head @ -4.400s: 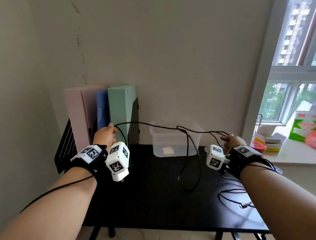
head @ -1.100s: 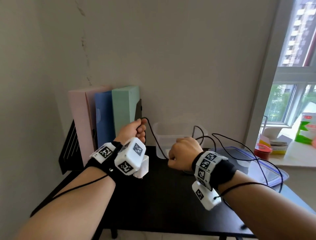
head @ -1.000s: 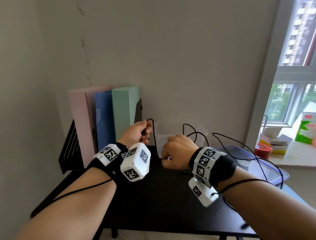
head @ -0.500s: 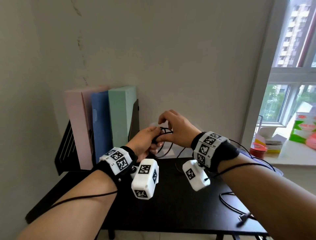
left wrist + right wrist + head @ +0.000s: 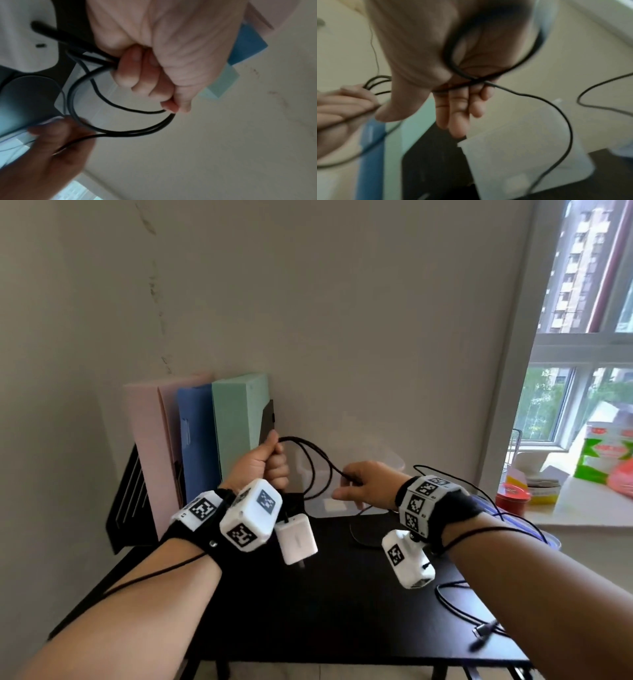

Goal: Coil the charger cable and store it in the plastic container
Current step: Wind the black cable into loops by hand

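At centre frame, loops of the thin black charger cable [image 5: 317, 463] are gathered in the fisted left hand [image 5: 269, 462]; the right hand [image 5: 363, 486] pinches its free run. Light and limp, it is best gripped at the bundled loops. The clear plastic container [image 5: 387, 470] stands behind on the black bench [image 5: 329, 604].

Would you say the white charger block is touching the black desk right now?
Apart: the head view shows the charger block hanging below the left hand, clear of the desk.

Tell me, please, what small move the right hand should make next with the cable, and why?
Probably bring the right hand back to the left hand to lay on another loop: the left already grips several loops of the cable, while loose cable and its plug lie on the table.
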Motion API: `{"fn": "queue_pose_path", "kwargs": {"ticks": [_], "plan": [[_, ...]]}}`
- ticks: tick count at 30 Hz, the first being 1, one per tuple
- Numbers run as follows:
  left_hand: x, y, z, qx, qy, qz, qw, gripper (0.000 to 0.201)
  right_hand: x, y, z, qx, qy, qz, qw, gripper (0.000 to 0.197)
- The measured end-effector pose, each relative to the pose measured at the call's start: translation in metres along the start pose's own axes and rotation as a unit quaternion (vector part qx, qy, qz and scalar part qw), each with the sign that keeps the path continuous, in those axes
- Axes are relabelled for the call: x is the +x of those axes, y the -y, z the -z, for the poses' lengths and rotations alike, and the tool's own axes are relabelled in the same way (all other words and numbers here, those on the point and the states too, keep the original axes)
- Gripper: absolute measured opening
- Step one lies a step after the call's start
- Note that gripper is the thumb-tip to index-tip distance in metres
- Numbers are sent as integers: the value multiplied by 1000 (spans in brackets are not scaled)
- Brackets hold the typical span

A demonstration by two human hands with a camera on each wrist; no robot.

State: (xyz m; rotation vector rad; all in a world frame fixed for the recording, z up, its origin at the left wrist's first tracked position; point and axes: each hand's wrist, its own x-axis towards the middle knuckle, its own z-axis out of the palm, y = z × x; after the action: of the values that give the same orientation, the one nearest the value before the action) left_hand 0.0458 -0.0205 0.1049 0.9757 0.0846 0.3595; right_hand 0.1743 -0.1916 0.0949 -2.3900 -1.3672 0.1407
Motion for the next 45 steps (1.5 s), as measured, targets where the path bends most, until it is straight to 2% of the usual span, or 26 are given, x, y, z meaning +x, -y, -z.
{"fn": "queue_pose_path", "kwargs": {"ticks": [2, 4, 6, 9, 12, 15, 19, 22, 25, 29, 32, 35, 37, 41, 43, 45], "plan": [[1, -10, 9, -18, -32, -11, 999, 49, -4, -17, 0, -108, 1, -38, 993, 33], [2, -18, 19, -24, -59, -31, 998, 44, -8, -35, -1, -187, -22, -71, 979, 30], [4, -22, 28, -34, -79, -40, 996, 42, -12, -50, -6, -200, -27, -111, 973, 37], [5, -21, 37, -44, -110, -49, 992, 42, -19, -61, -15, -209, 11, -140, 968, 48], [6, -20, 43, -64, -137, -47, 987, 43, -26, -65, -22, -207, 3, -131, 969, 56], [5, -18, 45, -61, -155, -46, 985, 43, -28, -69, -24, -179, -32, -109, 977, 53], [8, -8, 40, 6, -126, -31, 992, 39, -20, -53, -17, -214, -89, -57, 971, 45], [10, -1, 33, 31, -91, -20, 995, 33, -15, -25, -10, -198, -105, -4, 975, 32], [9, 6, 22, 68, -63, -18, 996, 33, -13, 3, -7, -135, -85, 56, 986, 24], [6, 20, 6, 152, -67, -39, 985, 28, -10, 33, 0, -13, -33, 112, 993, 12], [1, 30, -7, 218, -53, -41, 974, 27, -8, 43, 4, 77, -84, 133, 984, 10], [0, 38, -14, 253, -11, -38, 967, 29, -5, 44, 9, 133, -155, 118, 972, 10], [0, 39, -15, 239, 3, -25, 971, 29, -2, 42, 10, 121, -193, 110, 967, 14], [-2, 40, -14, 143, 23, 22, 989, 23, 1, 39, 7, 88, -258, 103, 957, 30], [-3, 39, -13, 102, 47, 49, 992, 26, 2, 35, 5, 93, -259, 89, 957, 35], [-4, 38, -13, 74, 77, 82, 991, 36, 4, 29, 3, 114, -226, 83, 964, 37]]}}
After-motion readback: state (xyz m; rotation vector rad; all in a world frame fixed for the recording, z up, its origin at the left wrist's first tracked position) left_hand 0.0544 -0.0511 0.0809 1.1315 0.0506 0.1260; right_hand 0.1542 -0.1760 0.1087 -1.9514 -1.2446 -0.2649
